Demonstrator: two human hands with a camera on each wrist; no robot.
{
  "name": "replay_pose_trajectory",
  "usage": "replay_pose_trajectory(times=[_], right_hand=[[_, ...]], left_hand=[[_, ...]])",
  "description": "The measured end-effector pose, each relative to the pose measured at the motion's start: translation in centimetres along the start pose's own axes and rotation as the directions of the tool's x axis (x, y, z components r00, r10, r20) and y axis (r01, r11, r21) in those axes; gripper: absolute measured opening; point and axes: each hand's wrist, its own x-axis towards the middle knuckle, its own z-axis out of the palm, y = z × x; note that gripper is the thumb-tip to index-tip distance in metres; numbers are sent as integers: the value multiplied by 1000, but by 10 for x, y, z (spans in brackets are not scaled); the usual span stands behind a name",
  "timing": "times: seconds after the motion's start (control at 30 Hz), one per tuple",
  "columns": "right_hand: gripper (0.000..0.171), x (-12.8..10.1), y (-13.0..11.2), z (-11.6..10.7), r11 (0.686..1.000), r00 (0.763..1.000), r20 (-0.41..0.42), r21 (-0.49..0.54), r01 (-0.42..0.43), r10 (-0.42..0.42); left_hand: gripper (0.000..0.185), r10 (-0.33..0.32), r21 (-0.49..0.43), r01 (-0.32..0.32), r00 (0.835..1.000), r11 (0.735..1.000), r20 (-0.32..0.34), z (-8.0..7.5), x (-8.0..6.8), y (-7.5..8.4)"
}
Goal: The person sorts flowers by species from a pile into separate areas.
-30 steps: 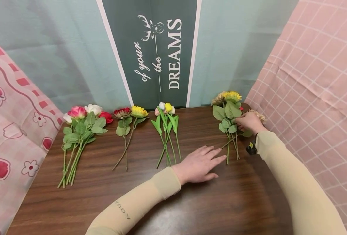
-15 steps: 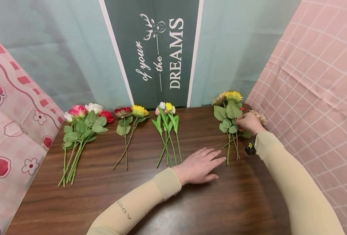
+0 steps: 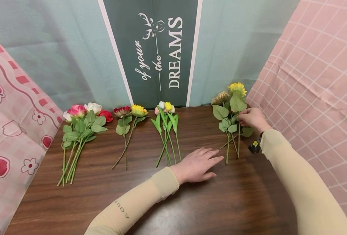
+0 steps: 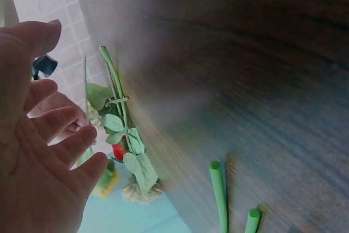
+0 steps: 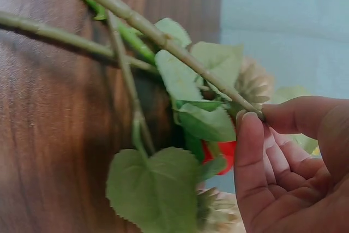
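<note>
My right hand pinches the stem of a yellow sunflower between thumb and fingertips, seen close up in the right wrist view as a brown-green stem. The sunflower is raised over the other flowers at the back right. Below it lie a beige flower with green leaves and a red bloom, partly hidden by leaves. My left hand is spread with fingers straight and holds nothing, near the lower stem ends. In the left wrist view its palm shows beside the tulip stems.
Along the back of the wooden table lie tulips, a dark red and yellow flower pair, and a bunch of pink, white and red roses. Cloth walls enclose the left, back and right sides.
My right hand has lifted the yellow sunflower up and slightly to the right, away from the beige flower. The left hand has hardly moved.
</note>
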Motion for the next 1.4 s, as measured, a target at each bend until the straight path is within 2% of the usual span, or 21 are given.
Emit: replay_pose_trajectory(times=[0.13,0.27,0.33,0.4,0.47,0.53,0.6,0.7,0.87,0.97,1.03,1.07,1.13,1.27,1.4], right_hand=[[39,-1,-8,-3,1000,1000,-8,17,12,-12],[41,-9,-20,4,998,999,-14,38,41,-40],[43,-14,-25,12,996,999,-6,69,52,-52],[45,-20,-29,24,989,998,12,134,59,-61],[46,-25,-33,38,978,997,35,203,56,-64],[46,-30,-39,54,959,995,61,279,53,-73],[44,-34,-45,72,938,991,90,341,60,-96],[40,-41,-59,99,905,981,134,419,71,-139],[36,-49,-90,142,839,963,181,540,73,-200],[35,-52,-106,161,814,953,203,577,69,-224],[36,-54,-116,171,809,949,214,584,66,-231],[36,-55,-120,175,810,947,219,583,65,-233],[34,-56,-127,183,808,946,229,587,55,-231],[32,-56,-136,196,805,938,251,591,45,-237],[32,-57,-143,207,807,934,264,589,40,-239]], left_hand=[[63,-35,-35,35,999,999,-22,-2,-3,-4],[52,-115,-110,106,991,988,-74,-5,-7,-10],[46,-179,-180,160,979,971,-94,-6,-12,-14],[41,-260,-269,224,960,937,-107,-7,-18,-19],[38,-348,-375,286,931,882,-107,-9,-25,-24],[35,-433,-494,334,896,803,-100,-9,-33,-30],[33,-500,-603,355,862,714,-85,-9,-40,-36],[32,-565,-725,351,822,593,-64,-8,-50,-44],[37,-636,-847,330,772,416,-12,-7,-65,-56],[39,-657,-907,295,754,302,26,-6,-73,-61],[38,-665,-936,259,746,239,37,-6,-78,-64],[36,-668,-945,246,743,216,41,-6,-80,-65],[34,-679,-956,227,733,186,42,-5,-84,-67],[29,-704,-962,215,709,165,38,-6,-93,-71],[27,-741,-974,194,670,118,44,-7,-100,-76]])
